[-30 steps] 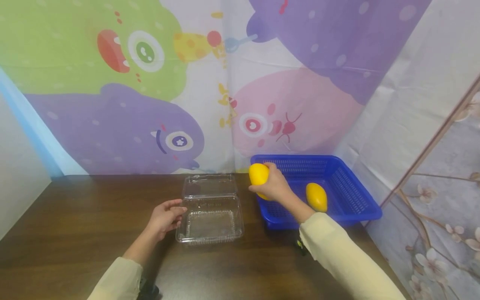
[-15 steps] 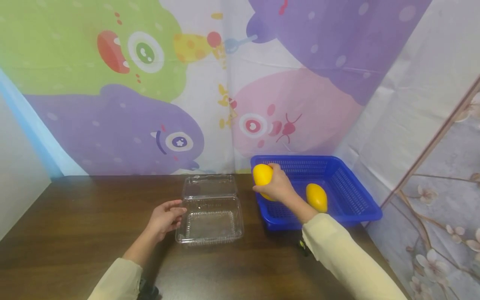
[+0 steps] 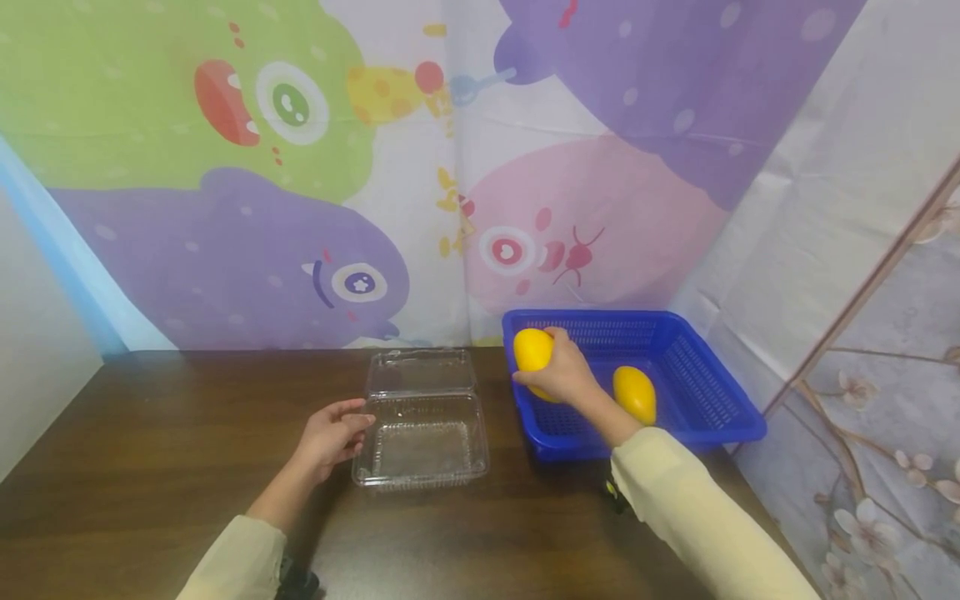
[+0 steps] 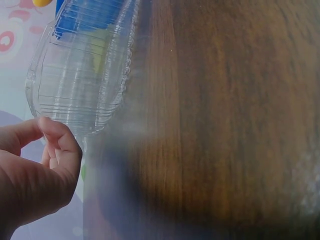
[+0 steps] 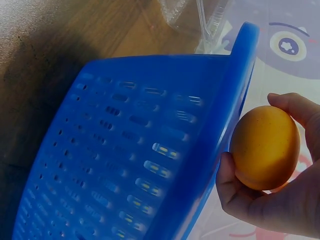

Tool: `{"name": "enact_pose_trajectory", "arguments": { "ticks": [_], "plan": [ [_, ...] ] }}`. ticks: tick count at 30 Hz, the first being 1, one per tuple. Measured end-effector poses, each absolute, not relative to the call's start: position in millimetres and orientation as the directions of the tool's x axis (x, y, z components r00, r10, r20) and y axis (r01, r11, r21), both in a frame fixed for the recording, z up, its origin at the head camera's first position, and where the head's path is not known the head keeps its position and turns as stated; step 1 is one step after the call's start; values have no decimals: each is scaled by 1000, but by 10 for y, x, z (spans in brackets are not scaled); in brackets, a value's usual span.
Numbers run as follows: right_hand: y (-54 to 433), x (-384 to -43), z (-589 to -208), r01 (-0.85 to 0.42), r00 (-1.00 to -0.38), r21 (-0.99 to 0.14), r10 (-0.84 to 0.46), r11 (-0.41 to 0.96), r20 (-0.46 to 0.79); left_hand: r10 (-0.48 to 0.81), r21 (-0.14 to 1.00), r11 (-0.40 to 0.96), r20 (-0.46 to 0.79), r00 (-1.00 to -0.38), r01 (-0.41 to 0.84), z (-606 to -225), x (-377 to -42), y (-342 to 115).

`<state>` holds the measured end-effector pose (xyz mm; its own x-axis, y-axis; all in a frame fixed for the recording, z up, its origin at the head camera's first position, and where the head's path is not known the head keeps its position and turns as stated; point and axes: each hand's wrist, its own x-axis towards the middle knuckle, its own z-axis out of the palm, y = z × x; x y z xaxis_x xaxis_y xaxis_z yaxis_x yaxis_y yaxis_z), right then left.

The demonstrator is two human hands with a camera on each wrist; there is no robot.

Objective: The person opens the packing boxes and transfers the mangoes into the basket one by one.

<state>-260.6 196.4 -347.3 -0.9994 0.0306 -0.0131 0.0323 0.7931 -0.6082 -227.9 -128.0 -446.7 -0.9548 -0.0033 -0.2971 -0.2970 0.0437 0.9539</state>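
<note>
In the head view my right hand grips a yellow mango above the left side of a blue plastic basket. Fingers and thumb wrap the fruit's sides, as the right wrist view shows, with the mango close by the basket's rim. A second mango lies inside the basket. My left hand pinches the left edge of a clear plastic clamshell box, which stands with its lid folded back. Thumb and forefinger meet at the box's corner in the left wrist view.
Everything stands on a brown wooden table. Behind it hangs a cartoon-printed cloth, and a flowered panel runs along the right, close to the basket. The clamshell box stands just left of the basket.
My right hand has shifted slightly right with the mango, from the basket's left rim to farther over its inside. The left hand and the clamshell box have stayed put.
</note>
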Motion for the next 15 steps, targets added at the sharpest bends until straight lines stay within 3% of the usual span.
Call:
{"name": "enact_pose_trajectory", "arguments": {
  "ticks": [15],
  "plan": [
    [2084, -2615, -3523, 44, -999, -611, 46, 790, -12, 0, 957, 45, -287, -958, -287, -4461, -2269, -1276]
  ]
}}
